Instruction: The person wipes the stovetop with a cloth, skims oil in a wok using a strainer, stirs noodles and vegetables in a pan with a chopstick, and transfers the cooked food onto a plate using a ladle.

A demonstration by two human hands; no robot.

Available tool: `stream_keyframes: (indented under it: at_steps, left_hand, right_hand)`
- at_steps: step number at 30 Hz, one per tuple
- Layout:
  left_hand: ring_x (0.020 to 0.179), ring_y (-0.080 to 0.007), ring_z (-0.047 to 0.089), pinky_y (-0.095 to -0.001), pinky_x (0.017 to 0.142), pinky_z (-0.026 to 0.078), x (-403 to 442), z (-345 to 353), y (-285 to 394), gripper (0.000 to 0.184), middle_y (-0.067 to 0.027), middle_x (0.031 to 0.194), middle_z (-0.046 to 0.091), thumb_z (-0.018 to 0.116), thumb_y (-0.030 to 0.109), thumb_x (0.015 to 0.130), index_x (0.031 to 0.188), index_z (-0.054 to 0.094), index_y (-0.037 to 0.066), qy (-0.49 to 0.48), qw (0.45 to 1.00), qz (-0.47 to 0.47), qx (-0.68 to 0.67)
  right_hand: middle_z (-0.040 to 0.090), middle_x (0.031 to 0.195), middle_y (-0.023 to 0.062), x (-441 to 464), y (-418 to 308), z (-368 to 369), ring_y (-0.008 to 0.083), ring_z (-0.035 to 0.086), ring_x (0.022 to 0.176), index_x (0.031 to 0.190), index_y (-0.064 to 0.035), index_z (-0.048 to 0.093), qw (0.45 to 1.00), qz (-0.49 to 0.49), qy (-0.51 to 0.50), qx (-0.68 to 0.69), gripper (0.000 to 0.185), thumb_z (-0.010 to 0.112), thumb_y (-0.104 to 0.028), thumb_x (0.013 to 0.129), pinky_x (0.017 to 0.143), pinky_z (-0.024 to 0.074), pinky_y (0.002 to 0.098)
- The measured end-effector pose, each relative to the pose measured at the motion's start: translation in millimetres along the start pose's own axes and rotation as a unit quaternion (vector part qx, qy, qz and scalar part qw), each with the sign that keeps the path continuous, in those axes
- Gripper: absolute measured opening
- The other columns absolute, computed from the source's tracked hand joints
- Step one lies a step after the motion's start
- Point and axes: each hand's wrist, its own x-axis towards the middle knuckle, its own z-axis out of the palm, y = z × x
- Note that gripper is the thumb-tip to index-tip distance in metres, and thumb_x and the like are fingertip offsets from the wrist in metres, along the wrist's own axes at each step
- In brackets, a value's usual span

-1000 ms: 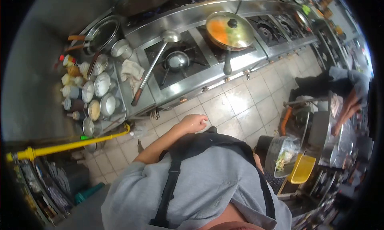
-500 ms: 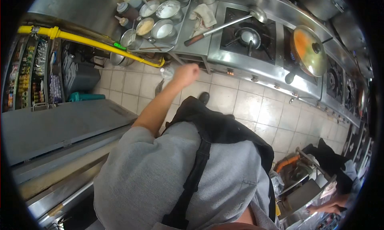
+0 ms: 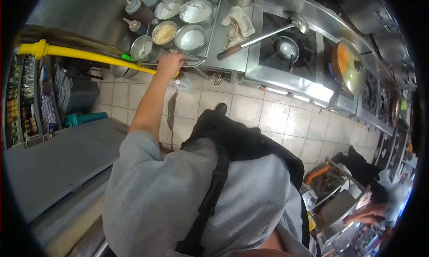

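My left hand [image 3: 171, 64] reaches to the front edge of a metal tray [image 3: 210, 33]. Its fingers curl together over something at the tray's rim that I cannot make out. Just beyond the hand stand a steel bowl of white powder [image 3: 191, 39], a bowl of pale yellow grains [image 3: 164, 33] and a smaller pot with a spoon [image 3: 142, 49]. More bowls of white contents [image 3: 195, 11] sit behind them. My right hand is out of view.
Right of the tray lie a crumpled cloth [image 3: 238, 23] and a ladle [image 3: 263, 35] across the stove [image 3: 308, 73]. A lidded pan [image 3: 351, 71] sits over a lit burner. A yellow pipe [image 3: 89, 55] runs at left. Another person's hands [image 3: 366, 216] show at lower right.
My left hand has moved left and forward from above the floor to the tray's edge, its fist now at the rim. The view has shifted slightly.
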Motion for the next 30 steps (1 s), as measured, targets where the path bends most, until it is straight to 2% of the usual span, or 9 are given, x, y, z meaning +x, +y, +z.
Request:
stream_keyframes:
  at_steps: [5,8,12,19,21,25,26,28,30]
  left_hand:
    - [0.095,-0.0319,0.065,-0.0472,0.081,0.051,1.0,-5.3,-8.7,0.008,-0.0090,0.097,0.064,0.068,0.017,0.083,0.090,0.069,0.011,-0.042,0.998,0.012,-0.042]
    - [0.099,-0.0303,0.063,-0.0470,0.081,0.051,-5.2,-6.9,-9.8,0.013,-0.0069,0.108,0.066,0.071,0.016,0.082,0.093,0.068,0.011,0.042,0.993,0.093,-0.052]
    - [0.113,-0.0319,0.060,-0.0455,0.096,0.049,-10.8,-0.5,37.1,0.014,-0.0106,0.122,0.064,0.071,0.012,0.079,0.088,0.062,0.006,0.125,0.954,0.218,-0.166]
    - [0.121,-0.0333,0.058,-0.0461,0.102,0.048,-3.1,16.3,65.9,0.015,-0.0134,0.125,0.063,0.070,0.010,0.081,0.089,0.060,0.002,0.101,0.952,0.220,-0.187]
    - [0.120,-0.0337,0.059,-0.0461,0.102,0.049,-5.2,19.2,51.4,0.014,-0.0136,0.123,0.064,0.070,0.009,0.081,0.088,0.060,0.003,0.091,0.966,0.150,-0.192]
    - [0.111,-0.0336,0.063,-0.0449,0.098,0.051,-5.7,-13.9,58.3,0.013,-0.0121,0.114,0.067,0.071,0.007,0.079,0.089,0.062,0.004,0.164,0.949,0.190,-0.189]
    - [0.104,-0.0313,0.065,-0.0421,0.093,0.053,-8.5,-33.6,71.8,0.013,-0.0117,0.109,0.067,0.072,0.006,0.080,0.089,0.063,0.004,0.130,0.952,0.165,-0.225]
    - [0.097,-0.0290,0.067,-0.0393,0.088,0.054,-11.5,-50.9,101.2,0.012,-0.0113,0.104,0.067,0.072,0.005,0.081,0.089,0.063,0.004,0.092,0.951,0.141,-0.259]
    - [0.084,-0.0199,0.067,-0.0317,0.077,0.055,-5.3,-57.1,144.1,0.013,-0.0091,0.094,0.066,0.073,0.006,0.086,0.094,0.063,0.003,0.006,0.869,0.109,-0.483]
  right_hand:
    - [0.075,0.091,0.0094,3.5,4.3,26.1,0.0143,0.071,0.082,0.105,-0.0017,0.072,0.999,-0.033,-0.008,0.003,0.027,0.071,-0.025,0.091,0.076,0.0538,0.0273]
    - [0.075,0.090,0.0086,16.3,-7.9,37.7,0.0130,0.070,0.081,0.105,-0.0023,0.071,0.999,-0.041,-0.016,0.013,0.027,0.071,-0.025,0.091,0.075,0.0534,0.0265]
    - [0.075,0.085,0.0056,16.6,-69.6,47.9,0.0098,0.067,0.075,0.105,-0.0037,0.071,1.000,-0.010,-0.019,0.019,0.025,0.072,-0.024,0.091,0.071,0.0522,0.0244]
    - [0.073,0.077,0.0061,0.5,-133.0,55.2,0.0123,0.066,0.066,0.105,-0.0017,0.069,0.998,0.040,-0.019,0.035,0.024,0.070,-0.021,0.092,0.058,0.0503,0.0257]
    - [0.072,0.077,0.0067,-23.4,-164.3,50.7,0.0133,0.066,0.065,0.105,-0.0008,0.068,0.998,0.017,-0.011,0.055,0.024,0.069,-0.020,0.092,0.056,0.0502,0.0261]
    - [0.071,0.081,0.0102,-46.4,-214.5,33.2,0.0176,0.068,0.064,0.109,-0.0013,0.068,0.999,0.002,-0.011,-0.042,0.027,0.068,-0.022,0.091,0.060,0.0526,0.0312]
    - [0.071,0.081,0.0113,-48.2,-226.5,30.9,0.0186,0.068,0.065,0.110,-0.0026,0.068,0.990,-0.016,-0.012,-0.137,0.029,0.068,-0.024,0.091,0.061,0.0532,0.0327]
    - [0.072,0.084,0.0124,-54.9,-277.1,33.4,0.0211,0.070,0.068,0.112,-0.0053,0.068,0.998,-0.028,-0.004,-0.062,0.033,0.068,-0.030,0.090,0.067,0.0540,0.0357]
    - [0.073,0.098,0.0130,-50.2,-326.9,43.2,0.0234,0.071,0.088,0.119,-0.0055,0.067,0.993,-0.105,0.017,-0.049,0.038,0.072,-0.029,0.089,0.079,0.0546,0.0361]
